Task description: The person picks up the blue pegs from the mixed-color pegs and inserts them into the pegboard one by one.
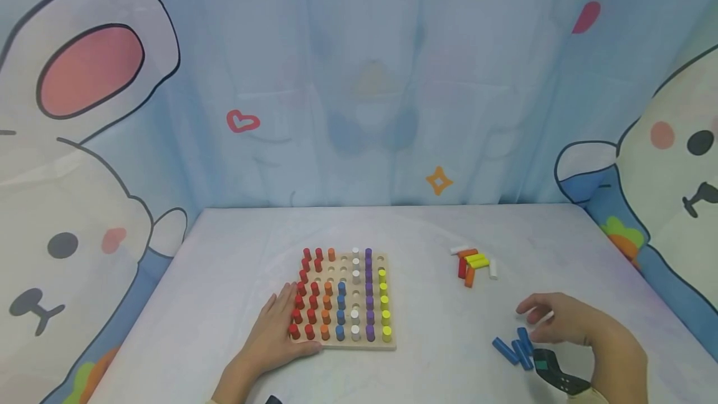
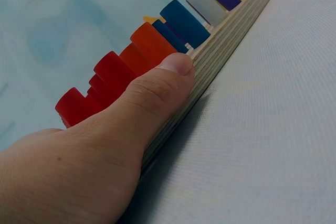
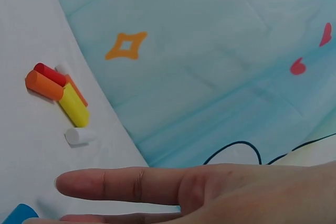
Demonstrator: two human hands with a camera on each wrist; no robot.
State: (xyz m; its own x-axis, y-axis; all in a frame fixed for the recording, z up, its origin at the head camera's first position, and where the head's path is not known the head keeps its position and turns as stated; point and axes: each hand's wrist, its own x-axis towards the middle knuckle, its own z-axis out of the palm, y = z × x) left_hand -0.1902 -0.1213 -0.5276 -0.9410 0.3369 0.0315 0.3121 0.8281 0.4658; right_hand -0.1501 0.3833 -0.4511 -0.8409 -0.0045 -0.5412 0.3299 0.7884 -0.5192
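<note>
A wooden pegboard (image 1: 348, 345) stands on the table with red, orange, blue, white, purple and yellow pegs in rows of holes. My left hand (image 1: 271, 336) rests against its near left corner. The fingers lie along the left side, and the straight thumb presses the front edge, as the left wrist view shows close up. My right hand (image 1: 566, 320) hovers at several loose blue pegs (image 1: 506, 351), fingers loosely bent and apart. In the right wrist view its index finger is extended, with a blue peg (image 3: 20, 214) by the fingertips at the lower left.
Beyond the right hand lies a loose pile of pegs: yellow pegs (image 1: 477, 261), orange, red and white ones. A white peg (image 1: 493, 269) lies at the pile's right side. Some holes in the board's far half hold no peg. A printed curtain (image 1: 370, 142) hangs behind the table.
</note>
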